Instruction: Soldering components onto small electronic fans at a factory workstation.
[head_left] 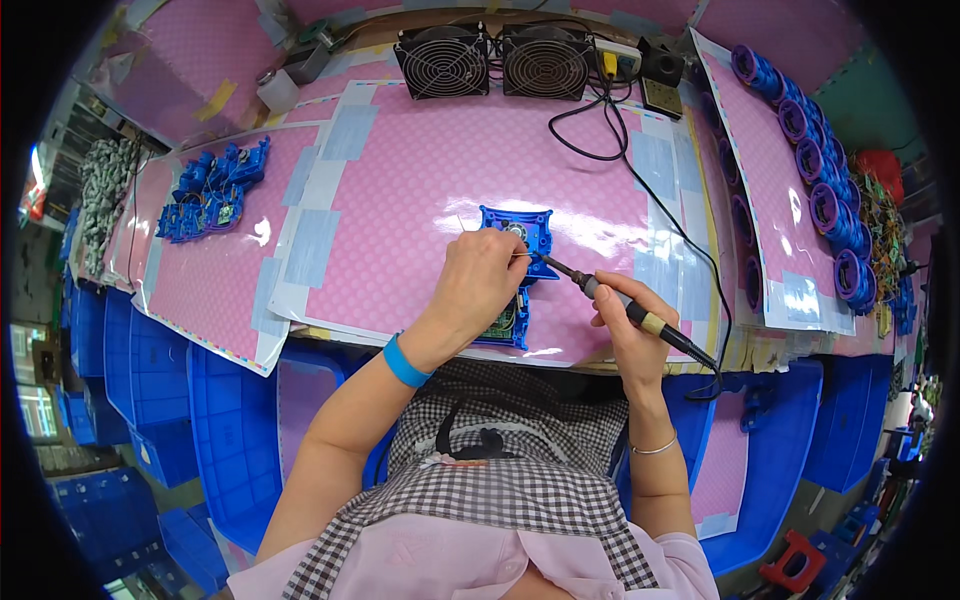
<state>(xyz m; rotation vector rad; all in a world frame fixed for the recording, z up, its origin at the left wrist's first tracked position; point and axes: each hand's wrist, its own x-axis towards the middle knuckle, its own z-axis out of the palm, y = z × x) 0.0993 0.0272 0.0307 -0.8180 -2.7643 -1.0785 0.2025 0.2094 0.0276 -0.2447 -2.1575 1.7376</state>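
Note:
My right hand (640,335) grips a soldering iron (612,298) by its handle. The iron's tip meets a blue plastic housing (537,230) on the pink-covered bench, close to my left fingertips. My left hand (483,275), with a blue wristband, is pinched over the housing and covers part of it. A thin wire (522,254) pokes out from those fingers toward the iron's tip; whether it is solder or a lead I cannot tell. Nearer to me lies a second blue housing piece with a green circuit board (497,328), partly behind my left hand.
Two black fans (445,62) stand at the back, beside an iron stand (661,90). The iron's black cord (685,235) loops along the right. Several wired blue housings (212,190) lie left; blue-purple round parts (825,205) line a raised board right. Blue bins (235,430) sit below the bench edge.

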